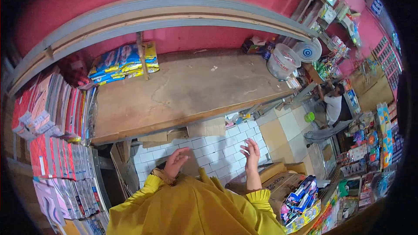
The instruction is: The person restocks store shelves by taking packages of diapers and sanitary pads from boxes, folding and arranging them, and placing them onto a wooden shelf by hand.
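Yellow garment (191,209) foremost, left hand (176,162) and right hand (251,156) hover empty, contents of the bucket (283,62) unclear.

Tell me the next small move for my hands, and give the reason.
Probably reach the right hand toward the blue plastic packets near the printed cardboard carton: it appears empty, as does the left hand, and it is the nearer of the two to those packets.
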`<state>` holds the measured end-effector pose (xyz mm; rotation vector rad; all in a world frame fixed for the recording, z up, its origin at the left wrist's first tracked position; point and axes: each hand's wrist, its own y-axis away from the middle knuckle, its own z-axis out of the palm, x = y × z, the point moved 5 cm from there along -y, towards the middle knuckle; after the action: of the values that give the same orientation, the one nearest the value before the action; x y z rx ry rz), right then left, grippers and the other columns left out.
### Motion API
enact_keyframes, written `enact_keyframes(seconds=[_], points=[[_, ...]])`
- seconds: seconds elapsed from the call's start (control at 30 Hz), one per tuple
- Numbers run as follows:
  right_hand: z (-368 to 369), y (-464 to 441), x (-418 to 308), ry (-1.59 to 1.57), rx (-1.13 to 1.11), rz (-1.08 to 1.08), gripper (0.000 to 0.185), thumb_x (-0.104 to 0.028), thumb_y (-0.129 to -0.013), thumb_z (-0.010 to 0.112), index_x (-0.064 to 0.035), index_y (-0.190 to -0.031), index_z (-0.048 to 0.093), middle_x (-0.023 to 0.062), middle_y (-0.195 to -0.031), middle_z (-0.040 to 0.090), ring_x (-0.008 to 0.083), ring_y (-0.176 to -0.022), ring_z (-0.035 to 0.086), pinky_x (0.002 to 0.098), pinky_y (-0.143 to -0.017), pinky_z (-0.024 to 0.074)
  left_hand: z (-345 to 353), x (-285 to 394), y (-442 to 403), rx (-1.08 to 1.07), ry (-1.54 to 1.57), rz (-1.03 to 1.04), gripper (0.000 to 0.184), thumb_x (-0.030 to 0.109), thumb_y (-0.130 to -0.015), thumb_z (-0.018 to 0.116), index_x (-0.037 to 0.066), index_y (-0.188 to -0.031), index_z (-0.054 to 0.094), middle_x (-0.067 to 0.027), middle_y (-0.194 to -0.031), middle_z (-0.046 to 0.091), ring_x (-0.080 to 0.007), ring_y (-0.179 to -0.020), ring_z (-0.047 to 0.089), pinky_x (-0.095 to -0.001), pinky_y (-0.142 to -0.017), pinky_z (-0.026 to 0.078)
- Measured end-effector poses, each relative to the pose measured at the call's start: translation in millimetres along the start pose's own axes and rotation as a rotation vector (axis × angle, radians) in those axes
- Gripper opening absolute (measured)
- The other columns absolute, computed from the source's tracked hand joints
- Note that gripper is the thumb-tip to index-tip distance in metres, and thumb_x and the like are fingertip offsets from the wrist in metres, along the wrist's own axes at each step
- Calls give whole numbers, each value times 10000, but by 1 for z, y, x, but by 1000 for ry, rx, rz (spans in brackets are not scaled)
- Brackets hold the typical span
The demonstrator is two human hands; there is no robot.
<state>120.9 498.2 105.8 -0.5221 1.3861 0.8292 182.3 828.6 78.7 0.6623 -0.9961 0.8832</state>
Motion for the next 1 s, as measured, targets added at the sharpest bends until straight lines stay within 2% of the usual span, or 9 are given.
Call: enact_keyframes(seconds=[0.07,0.2,0.33,0.57,0.7,0.77,0.83,0.97,1.0], points=[[20,-6,6,38,-83,15,289,-203,-934,505,-51,-1178,539,93,-1110,597,190,-882,617,303,-738,512,9,6,-13,-47,10,-10,351,107,-935,515,36,-1273,455,-55,-1215,527,-144,-1033,544,-290,-923,416],[45,-6,11,42,-177,-20,264,-195,-943,497,-51,-1154,562,69,-1083,616,164,-873,614,291,-745,504,25,14,-53,-169,-58,-107,365,122,-927,530,34,-1273,456,-67,-1233,524,-158,-1041,548,-302,-926,413],[26,-2,15,85,-202,-20,232,-169,-934,518,-68,-1129,591,25,-1042,635,120,-868,607,262,-735,478,51,7,-117,-326,-66,-113,376,134,-921,534,36,-1277,461,-84,-1218,544,-169,-1043,554,-300,-903,417],[-54,30,54,-100,242,57,251,-218,-942,530,-61,-1130,590,37,-1038,645,120,-863,607,266,-747,479,130,-29,-173,-724,-216,-320,373,179,-934,517,40,-1276,468,-93,-1213,555,-178,-1037,556,-316,-886,420],[-93,66,83,-327,493,59,255,-220,-925,555,-76,-1130,604,27,-1008,653,105,-829,615,240,-714,487,202,-45,-175,-1012,-308,-417,378,189,-933,521,51,-1281,468,-91,-1215,554,-178,-1038,554,-317,-887,417],[-116,76,86,-337,572,24,259,-228,-925,557,-79,-1131,604,28,-1009,652,104,-829,617,237,-719,488,245,-60,-174,-1124,-289,-444,377,191,-933,520,58,-1281,468,-91,-1214,555,-180,-1039,553,-318,-892,413],[-141,86,68,-339,660,12,255,-224,-927,550,-81,-1132,603,34,-1013,650,115,-843,618,246,-730,488,297,-70,-167,-1223,-281,-455,379,189,-931,522,58,-1282,467,-94,-1218,553,-182,-1038,553,-316,-887,415],[-227,106,29,-371,810,-224,244,-201,-931,529,-77,-1129,600,38,-1013,650,136,-868,613,265,-743,482,400,-88,-137,-1395,-296,-478,394,187,-928,526,46,-1289,454,-105,-1235,543,-187,-1038,554,-312,-871,421],[-247,123,-5,-293,903,-253,233,-180,-924,538,-63,-1114,605,36,-995,652,116,-855,601,260,-741,477,419,-96,-129,-1432,-298,-495,397,189,-928,527,44,-1290,451,-107,-1238,541,-188,-1039,554,-313,-869,423]])
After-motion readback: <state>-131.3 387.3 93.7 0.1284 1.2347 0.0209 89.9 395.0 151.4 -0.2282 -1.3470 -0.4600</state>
